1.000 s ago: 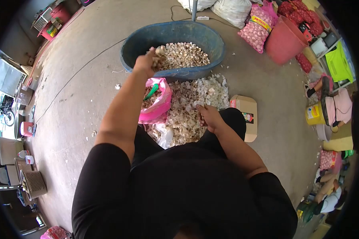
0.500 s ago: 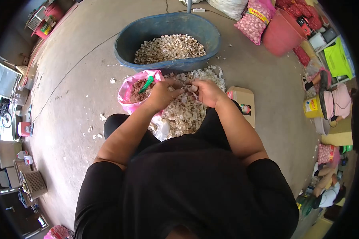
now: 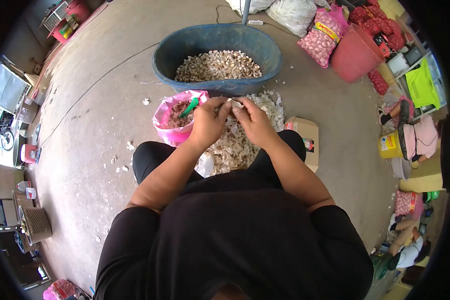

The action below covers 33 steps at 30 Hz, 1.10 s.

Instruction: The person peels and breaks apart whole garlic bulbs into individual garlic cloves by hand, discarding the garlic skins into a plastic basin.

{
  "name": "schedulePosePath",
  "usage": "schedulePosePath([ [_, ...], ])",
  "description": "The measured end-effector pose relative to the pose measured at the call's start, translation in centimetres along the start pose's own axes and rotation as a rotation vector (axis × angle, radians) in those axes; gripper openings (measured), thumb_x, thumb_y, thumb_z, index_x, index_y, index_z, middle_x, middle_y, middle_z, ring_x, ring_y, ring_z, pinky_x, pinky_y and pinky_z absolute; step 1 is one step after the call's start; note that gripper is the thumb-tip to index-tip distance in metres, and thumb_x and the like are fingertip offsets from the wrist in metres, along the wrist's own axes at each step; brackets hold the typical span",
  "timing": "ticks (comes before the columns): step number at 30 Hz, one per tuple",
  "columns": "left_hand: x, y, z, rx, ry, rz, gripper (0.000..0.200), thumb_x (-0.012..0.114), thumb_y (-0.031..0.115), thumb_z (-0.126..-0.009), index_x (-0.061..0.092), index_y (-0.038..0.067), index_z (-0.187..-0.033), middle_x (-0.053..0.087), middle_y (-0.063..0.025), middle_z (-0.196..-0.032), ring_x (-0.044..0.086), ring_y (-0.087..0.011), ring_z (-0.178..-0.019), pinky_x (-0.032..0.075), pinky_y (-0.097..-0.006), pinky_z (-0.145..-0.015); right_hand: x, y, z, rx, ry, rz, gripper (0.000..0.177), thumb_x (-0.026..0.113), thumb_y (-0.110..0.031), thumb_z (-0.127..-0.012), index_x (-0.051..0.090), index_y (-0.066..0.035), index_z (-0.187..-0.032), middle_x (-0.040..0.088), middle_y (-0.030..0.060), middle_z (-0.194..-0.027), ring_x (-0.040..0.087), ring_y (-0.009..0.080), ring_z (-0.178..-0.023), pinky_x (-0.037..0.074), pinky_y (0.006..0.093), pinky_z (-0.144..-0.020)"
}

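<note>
My left hand (image 3: 208, 122) and my right hand (image 3: 255, 122) meet in front of me, fingers closed around a small pale garlic clove (image 3: 236, 104) between the fingertips. Just left of my left hand stands a pink plastic bag (image 3: 166, 131), rolled open, with reddish-brown bits and a green object (image 3: 189, 107) like a handle in it. Under my hands spreads a heap of papery garlic skins (image 3: 232, 152). Beyond lies a blue oval tub (image 3: 167, 55) with many loose garlic cloves (image 3: 219, 66) in it.
A cardboard box (image 3: 312, 155) lies by my right knee. Far right are a red bucket (image 3: 357, 52), a pink net bag of garlic (image 3: 321, 37) and white sacks (image 3: 291, 15). Other people sit along the right side, near a yellow bucket (image 3: 389, 144). A cable (image 3: 100, 75) crosses the floor.
My hands have drawn closer together at the fingertips, and a pale clove now shows between them. The whole view has shifted slightly, with the tub lower and to the right.
</note>
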<state>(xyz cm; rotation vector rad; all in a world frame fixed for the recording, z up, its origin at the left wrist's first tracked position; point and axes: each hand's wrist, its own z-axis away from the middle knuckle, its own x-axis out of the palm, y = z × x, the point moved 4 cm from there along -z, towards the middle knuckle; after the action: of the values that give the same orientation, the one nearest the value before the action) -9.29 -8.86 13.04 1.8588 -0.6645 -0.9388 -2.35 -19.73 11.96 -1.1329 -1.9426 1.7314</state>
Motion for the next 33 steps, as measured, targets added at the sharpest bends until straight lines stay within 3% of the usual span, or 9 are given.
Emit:
schedulePosePath([
  [3, -0.2, 1.0, 0.1, 0.152, 0.042, -0.092, 0.017, 0.052, 0.015, -0.083, 0.056, -0.002, -0.083, 0.057, -0.0179, -0.069, 0.058, -0.0257, -0.061, 0.044, -0.0334, -0.055, 0.0, -1.0, 0.4, -0.021, 0.033, 0.232, 0.017, 0.052, -0.014, -0.085, 0.049, -0.001, -0.096, 0.056, 0.0064, -0.074, 0.053, 0.0101, -0.067, 0.043, 0.0264, -0.06],
  [7, -0.9, 1.5, 0.0, 0.159, -0.063, -0.149, 0.017, 0.049, 0.014, -0.085, 0.052, -0.001, -0.078, 0.053, -0.0192, -0.065, 0.056, -0.0271, -0.059, 0.042, -0.0341, -0.053, -0.2, -4.1, 0.5, -0.26, 0.058, 0.453, 0.019, 0.056, -0.016, -0.078, 0.046, -0.002, -0.084, 0.053, 0.0168, -0.071, 0.054, 0.034, -0.066, 0.042, 0.0392, -0.056],
  [14, 0.6, -0.8, 1.1, -0.177, -0.209, 0.466, 0.022, 0.039, 0.016, -0.091, 0.052, 0.001, -0.083, 0.051, 0.0005, -0.067, 0.044, -0.0055, -0.057, 0.038, -0.0216, -0.05, 0.5, -4.7, 0.7, -0.477, 0.073, 0.508, 0.014, 0.052, -0.011, -0.076, 0.042, -0.002, -0.078, 0.05, 0.0154, -0.068, 0.05, 0.0344, -0.063, 0.04, 0.0423, -0.055],
  [22, 2.7, -2.5, 2.4, -0.41, 0.071, 0.51, 0.026, 0.041, 0.018, -0.088, 0.054, -0.001, -0.075, 0.05, -0.001, -0.061, 0.043, -0.0075, -0.055, 0.035, -0.0235, -0.048, 1.5, -0.7, 1.0, -0.57, 0.216, 0.505, 0.015, 0.053, -0.012, -0.075, 0.042, -0.003, -0.076, 0.049, 0.0152, -0.066, 0.05, 0.0339, -0.063, 0.04, 0.0426, -0.056],
  [27, 3.9, -7.7, 2.2, -0.784, 0.273, 0.909, 0.023, 0.038, 0.02, -0.086, 0.052, 0.004, -0.076, 0.052, -0.0059, -0.065, 0.049, -0.0169, -0.053, 0.039, -0.0293, -0.045, 1.8, 1.4, 0.8, -0.38, 0.243, 0.373, 0.013, 0.05, -0.013, -0.079, 0.043, -0.003, -0.076, 0.049, 0.0152, -0.06, 0.048, 0.0352, -0.056, 0.039, 0.0422, -0.052],
  [29, 2.2, -6.6, 1.8, -0.911, 0.173, 0.893, 0.02, 0.039, 0.021, -0.085, 0.049, 0.007, -0.076, 0.052, -0.0057, -0.066, 0.049, -0.0197, -0.053, 0.041, -0.0319, -0.048, 1.7, 2.4, 0.6, -0.21, 0.232, 0.266, 0.014, 0.047, -0.015, -0.082, 0.043, -0.003, -0.075, 0.049, 0.0138, -0.058, 0.047, 0.0328, -0.053, 0.038, 0.0406, -0.05],
  [31, 1.7, -6.9, 1.2, -0.908, -0.116, 0.696, 0.021, 0.04, 0.022, -0.086, 0.052, 0.005, -0.083, 0.053, -0.006, -0.068, 0.05, -0.0175, -0.056, 0.041, -0.0306, -0.05, 1.3, 3.9, -0.1, -0.025, 0.157, 0.174, 0.018, 0.044, -0.016, -0.085, 0.042, -0.002, -0.075, 0.049, 0.0105, -0.055, 0.048, 0.0272, -0.049, 0.037, 0.0377, -0.047],
  [32, 1.2, -7.8, 1.0, -0.758, -0.217, 0.497, 0.02, 0.041, 0.02, -0.086, 0.052, 0.004, -0.087, 0.055, -0.0062, -0.07, 0.05, -0.0163, -0.058, 0.041, -0.0296, -0.052, 1.6, 5.2, -0.2, 0.319, -0.008, -0.327, 0.02, 0.04, -0.017, -0.089, 0.045, -0.003, -0.076, 0.052, 0.006, -0.06, 0.049, 0.0163, -0.05, 0.039, 0.0306, -0.046],
  [33, 1.0, -9.1, 0.8, -0.601, -0.314, 0.299, 0.019, 0.043, 0.019, -0.086, 0.053, 0.003, -0.091, 0.056, -0.0063, -0.072, 0.051, -0.0151, -0.061, 0.041, -0.0285, -0.053, 1.2, 4.6, -0.2, 0.36, -0.054, -0.464, 0.019, 0.041, -0.017, -0.089, 0.047, -0.003, -0.078, 0.052, 0.0051, -0.062, 0.049, 0.0138, -0.052, 0.039, 0.0283, -0.047],
])
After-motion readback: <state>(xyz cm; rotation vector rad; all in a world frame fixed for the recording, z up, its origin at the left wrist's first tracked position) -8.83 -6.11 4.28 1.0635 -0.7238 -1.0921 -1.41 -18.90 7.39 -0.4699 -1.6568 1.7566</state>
